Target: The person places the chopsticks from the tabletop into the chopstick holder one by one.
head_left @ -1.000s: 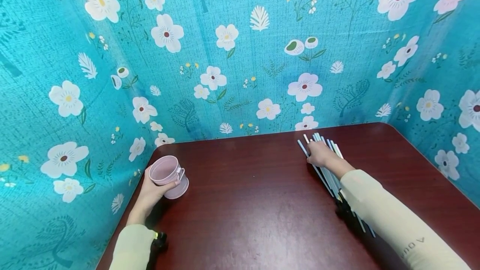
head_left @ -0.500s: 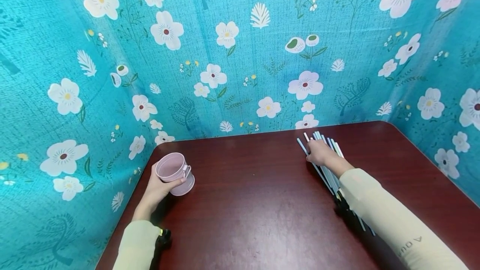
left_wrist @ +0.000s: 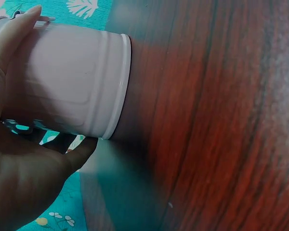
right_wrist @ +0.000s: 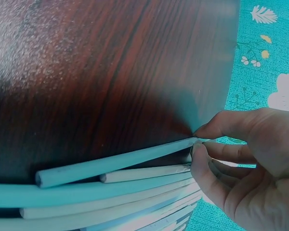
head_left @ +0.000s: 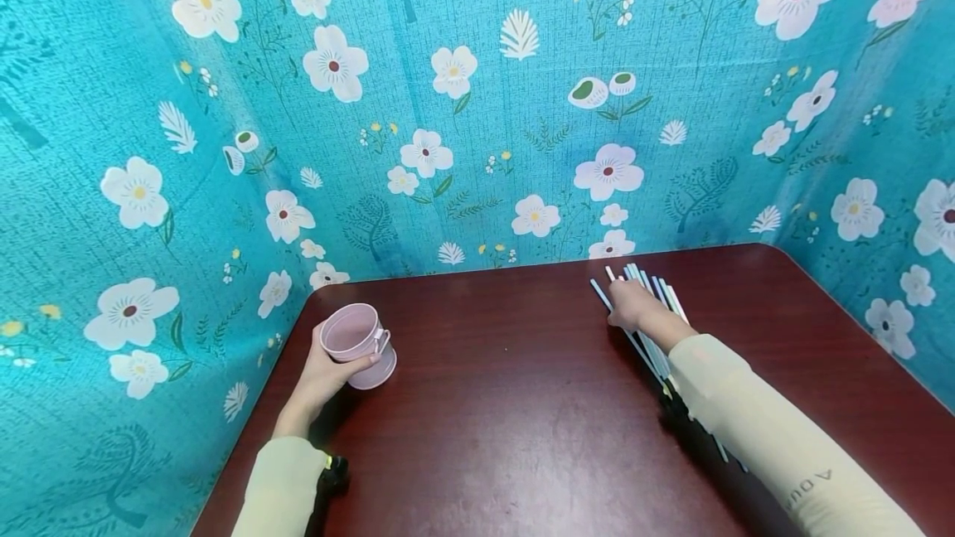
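Note:
At the left side of the table, my left hand [head_left: 321, 379] grips a pale pink bucket [left_wrist: 62, 77] with a small handle fitting on its side. The thumb lies along its near side, and its mouth faces up and toward me in the head view. Over at the right, my right hand [head_left: 640, 305] is at the far end of a fanned row of thin sticks [right_wrist: 72, 207] in light blue and white. Its thumb and a finger pinch the end of one light blue stick [right_wrist: 120, 162]. The sleeve hides part of the row.
The dark reddish-brown table [head_left: 485, 404] has a glossy top. A teal floral curtain [head_left: 477, 139] hangs close along its back, left and right edges. Dark wrist-worn devices sit under both wrists.
My left hand has moved the pink bucket a little to the right. My right hand stays at the far ends of the sticks, with hardly any movement.

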`<act>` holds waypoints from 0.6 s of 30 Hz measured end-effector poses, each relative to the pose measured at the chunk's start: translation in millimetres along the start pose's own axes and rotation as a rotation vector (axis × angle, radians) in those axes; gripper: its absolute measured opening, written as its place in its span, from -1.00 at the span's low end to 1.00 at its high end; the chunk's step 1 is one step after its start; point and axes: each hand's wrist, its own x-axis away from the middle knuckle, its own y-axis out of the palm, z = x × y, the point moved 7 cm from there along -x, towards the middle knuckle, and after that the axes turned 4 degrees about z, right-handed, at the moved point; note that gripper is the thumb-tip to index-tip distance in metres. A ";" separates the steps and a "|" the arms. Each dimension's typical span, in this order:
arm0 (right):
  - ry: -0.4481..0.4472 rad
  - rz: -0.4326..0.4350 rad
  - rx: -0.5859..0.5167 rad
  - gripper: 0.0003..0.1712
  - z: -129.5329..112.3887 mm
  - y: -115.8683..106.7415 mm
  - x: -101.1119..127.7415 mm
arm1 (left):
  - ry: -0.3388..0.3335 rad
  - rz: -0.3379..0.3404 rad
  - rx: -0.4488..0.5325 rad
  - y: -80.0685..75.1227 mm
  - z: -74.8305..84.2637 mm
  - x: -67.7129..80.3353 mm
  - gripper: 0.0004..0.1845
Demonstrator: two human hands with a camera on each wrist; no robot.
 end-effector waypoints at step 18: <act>0.022 -0.080 -0.050 -0.81 -5.4 0.9 4.2 | 0.012 -0.051 0.015 21.3 9.0 -1.8 0.12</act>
